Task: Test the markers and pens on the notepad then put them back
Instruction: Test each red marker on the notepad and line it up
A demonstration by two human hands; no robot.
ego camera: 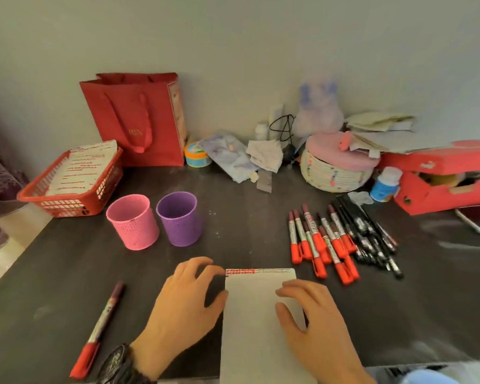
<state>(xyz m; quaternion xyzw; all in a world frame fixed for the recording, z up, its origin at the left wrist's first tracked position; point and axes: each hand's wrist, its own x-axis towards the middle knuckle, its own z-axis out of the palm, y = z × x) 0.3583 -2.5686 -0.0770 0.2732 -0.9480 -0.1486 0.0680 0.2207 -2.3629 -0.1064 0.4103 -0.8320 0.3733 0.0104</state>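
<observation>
Left hand sits on the dark desk at the notepad's left side. Its fingers are arched and a bit apart, with the forefinger tip at the pad's top-left corner and the thumb tip against the left edge; nothing is pinched between them. There is a black wristwatch on that wrist. Right hand lies on the pad's right half, fingers bent and close together, tips and thumb resting on the blank page, holding nothing. The pad lies flat between and under both sets of fingers, its red-marked binding strip at the far end just past the fingertips. A single red marker lies on the desk well left of the left thumb, untouched, dark cap end pointing away. The pile of red markers lies beyond and right of the right fingertips, near but apart. The black pens are heaped against that pile's far right side. The pink cup and purple cup stand upright side by side beyond the left fingertips; what is inside them can't be seen. Further back left are a red basket with paper in it and a red gift bag at the wall. Back right are a woven basket with a pink lid, a small blue bottle and a red box.
</observation>
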